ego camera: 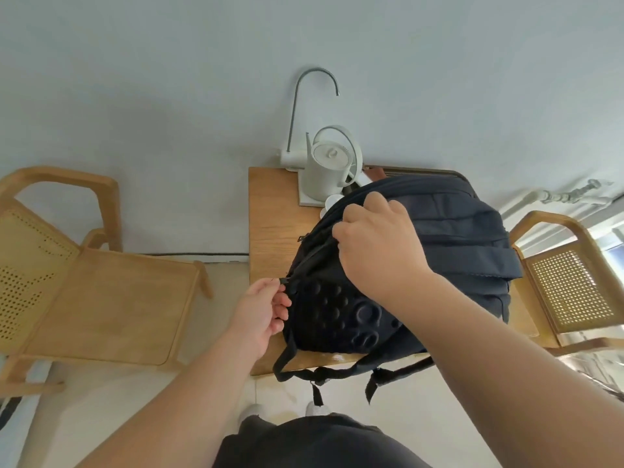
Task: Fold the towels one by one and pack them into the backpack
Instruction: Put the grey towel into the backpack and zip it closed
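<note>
Pinching the zipper pull [283,281] in my left grip [261,310] while my right grip [378,241] curls over the backpack [466,238] lying on the bench [270,214], I judge the zipping step in hand; next, a steady pull along the track, bag held taut; no towels show.

Backpack [466,231] matt dark cloth; table [270,214] smooth wood; kettle [320,177] prob. matt plastic.
</note>
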`<state>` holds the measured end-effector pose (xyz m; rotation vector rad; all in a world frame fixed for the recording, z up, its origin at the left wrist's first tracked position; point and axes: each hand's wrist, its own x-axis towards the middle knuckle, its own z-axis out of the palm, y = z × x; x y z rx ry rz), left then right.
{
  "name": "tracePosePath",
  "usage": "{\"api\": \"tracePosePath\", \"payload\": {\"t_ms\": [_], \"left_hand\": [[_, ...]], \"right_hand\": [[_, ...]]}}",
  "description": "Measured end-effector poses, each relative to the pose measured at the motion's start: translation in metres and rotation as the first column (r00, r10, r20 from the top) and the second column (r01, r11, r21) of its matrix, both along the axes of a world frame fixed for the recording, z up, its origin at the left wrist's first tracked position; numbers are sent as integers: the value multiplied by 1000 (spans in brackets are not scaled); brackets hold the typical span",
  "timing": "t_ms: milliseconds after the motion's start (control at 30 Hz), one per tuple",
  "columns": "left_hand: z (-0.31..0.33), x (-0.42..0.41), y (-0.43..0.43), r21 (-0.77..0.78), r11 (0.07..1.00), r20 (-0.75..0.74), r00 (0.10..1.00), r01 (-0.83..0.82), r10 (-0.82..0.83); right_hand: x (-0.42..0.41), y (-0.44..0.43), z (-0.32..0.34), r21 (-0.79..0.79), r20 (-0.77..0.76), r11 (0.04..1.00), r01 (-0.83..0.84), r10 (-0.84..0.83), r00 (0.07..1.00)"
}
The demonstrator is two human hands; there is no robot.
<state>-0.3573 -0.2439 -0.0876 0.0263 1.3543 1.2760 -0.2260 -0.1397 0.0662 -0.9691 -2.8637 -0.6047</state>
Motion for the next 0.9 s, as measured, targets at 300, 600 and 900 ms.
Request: {"api": "tracePosePath", "payload": {"t_ms": [300,600,900], "left_hand": [[-13,-17,-5,-4,1000,-87,996,11,-12],[8,-38,21,37,997,76,995,-69,66],[-22,-79,6,-176,980,69,992,-90,104]], "right_hand": [[-21,-26,-47,-139,99,987,-85,99,990],[-26,14,-37,191,-166,977,-95,127,978],[-74,-7,-77,-37,-186,992,-117,108,977]]}}
